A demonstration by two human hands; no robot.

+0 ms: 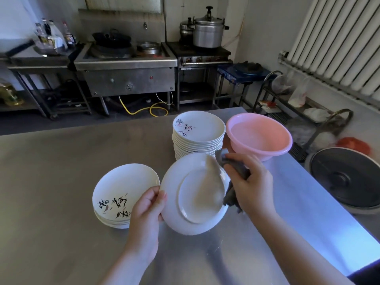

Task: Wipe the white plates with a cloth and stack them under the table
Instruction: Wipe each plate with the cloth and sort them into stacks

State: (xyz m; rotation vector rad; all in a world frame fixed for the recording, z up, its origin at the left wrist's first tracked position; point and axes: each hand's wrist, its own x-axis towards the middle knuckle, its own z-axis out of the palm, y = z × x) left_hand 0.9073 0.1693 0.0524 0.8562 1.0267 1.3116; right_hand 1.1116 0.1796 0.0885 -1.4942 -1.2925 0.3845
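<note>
My left hand (149,204) grips the left rim of a white plate (193,194), held tilted above the worktop (51,161), underside toward me. My right hand (249,182) grips a grey cloth (236,171) against its right rim. Short plate stack (123,188): left. Tall plate stack (198,130) and pink basin (259,134): behind.

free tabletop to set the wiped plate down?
Bare steel left of the short plate stack, out to the table edge, and in front of it. Crowded at right: tall stack and pink basin sit close together.
</note>
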